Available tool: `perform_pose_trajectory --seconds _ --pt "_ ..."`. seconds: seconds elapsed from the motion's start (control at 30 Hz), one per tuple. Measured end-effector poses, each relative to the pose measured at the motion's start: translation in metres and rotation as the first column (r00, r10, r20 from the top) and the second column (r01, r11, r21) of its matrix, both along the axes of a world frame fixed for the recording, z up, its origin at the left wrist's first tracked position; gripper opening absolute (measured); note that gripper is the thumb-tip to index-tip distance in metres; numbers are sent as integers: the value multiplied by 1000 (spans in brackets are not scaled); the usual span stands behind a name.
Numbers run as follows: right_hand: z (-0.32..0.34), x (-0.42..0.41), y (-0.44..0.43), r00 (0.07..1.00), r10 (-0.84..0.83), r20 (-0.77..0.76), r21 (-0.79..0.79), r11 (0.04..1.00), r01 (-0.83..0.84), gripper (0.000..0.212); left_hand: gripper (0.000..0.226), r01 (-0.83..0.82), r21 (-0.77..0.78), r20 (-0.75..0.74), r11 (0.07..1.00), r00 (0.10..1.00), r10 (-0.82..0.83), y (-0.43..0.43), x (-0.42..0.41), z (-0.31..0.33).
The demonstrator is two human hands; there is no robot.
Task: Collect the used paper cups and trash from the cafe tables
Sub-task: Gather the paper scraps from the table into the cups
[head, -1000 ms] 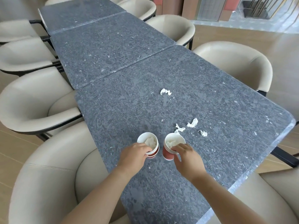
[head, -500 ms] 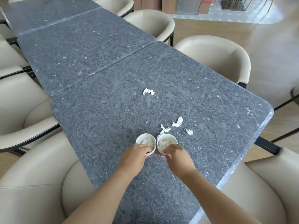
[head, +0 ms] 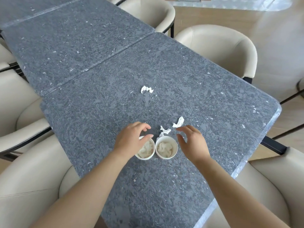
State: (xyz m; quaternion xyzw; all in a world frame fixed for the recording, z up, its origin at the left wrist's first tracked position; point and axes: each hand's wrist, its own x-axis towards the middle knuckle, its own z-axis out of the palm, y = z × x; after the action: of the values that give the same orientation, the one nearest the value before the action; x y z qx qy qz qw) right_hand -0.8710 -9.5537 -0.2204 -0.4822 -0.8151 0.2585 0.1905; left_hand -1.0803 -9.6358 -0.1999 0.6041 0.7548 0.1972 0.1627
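Two paper cups stand side by side and touching on the grey stone table [head: 213, 99], each stuffed with crumpled tissue: the left cup [head: 147, 151] and the right cup [head: 166, 147]. My left hand [head: 131, 139] hovers over the left cup's far rim with loosely bent fingers, holding nothing. My right hand [head: 191, 142] is just right of the right cup, fingers spread and relaxed, empty. Loose tissue scraps lie beyond the cups: one scrap [head: 164, 131] just behind the right cup, another [head: 179, 122] near my right fingertips, and a third [head: 146, 89] farther off.
Cream upholstered chairs ring the table: one [head: 222, 46] on the far right, one [head: 24, 116] on the left, and two at the near corners. A second grey table [head: 65, 38] abuts beyond. Wooden floor shows to the right.
Both hands let go of the cups and moved forward past them, fingers opening. The cups now stand together on the table. The camera tilted down and closer.
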Motion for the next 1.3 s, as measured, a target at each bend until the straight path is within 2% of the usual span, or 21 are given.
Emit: perform_pose_trajectory --seconds 0.17,0.3,0.4,0.5,0.6,0.7,0.77,0.87,0.93,1.03,1.17,1.3 --pt "-30 7 33 986 15 164 -90 996 0 27 16 -62 -70 61 996 996 66 26 -9 -20" --pt "-55 3 48 952 54 302 -187 982 3 33 14 -182 -144 108 973 974 198 37 -27 -41" --pt "-69 -1 55 940 49 338 -213 977 26 41 16 -180 -188 130 965 970 206 51 -39 -47" --pt "-75 -6 61 958 20 288 -207 977 41 44 17 -71 -186 124 980 988 96 61 -35 -48" --pt "-72 -15 67 988 2 158 -144 989 21 37 16 -22 -146 136 989 990 42 61 -29 -51" --pt "-65 -29 71 996 61 67 -96 994 -54 33 17 0 -110 140 994 990 16 56 -32 -53" --pt "-65 -35 73 983 118 142 -101 989 -104 32 17 10 -113 137 993 991 6 54 -35 -55" --pt "-71 -34 75 937 135 322 -155 984 -89 37 15 17 -136 120 991 993 0 59 -45 -56" --pt "-75 -32 74 938 140 318 -219 973 -71 31 17 20 -164 79 986 997 -7 65 -55 -60" --pt "-76 -33 70 956 176 234 -247 962 -117 22 25 57 -269 -22 962 998 -65 71 -68 -70" --pt "-71 -41 66 973 202 111 -176 968 -181 20 49 142 -384 -182 912 957 -226 69 -72 -88" --pt "-70 -49 67 963 248 108 -163 960 -229 24 69 167 -490 -180 856 941 -286 63 -71 -104"
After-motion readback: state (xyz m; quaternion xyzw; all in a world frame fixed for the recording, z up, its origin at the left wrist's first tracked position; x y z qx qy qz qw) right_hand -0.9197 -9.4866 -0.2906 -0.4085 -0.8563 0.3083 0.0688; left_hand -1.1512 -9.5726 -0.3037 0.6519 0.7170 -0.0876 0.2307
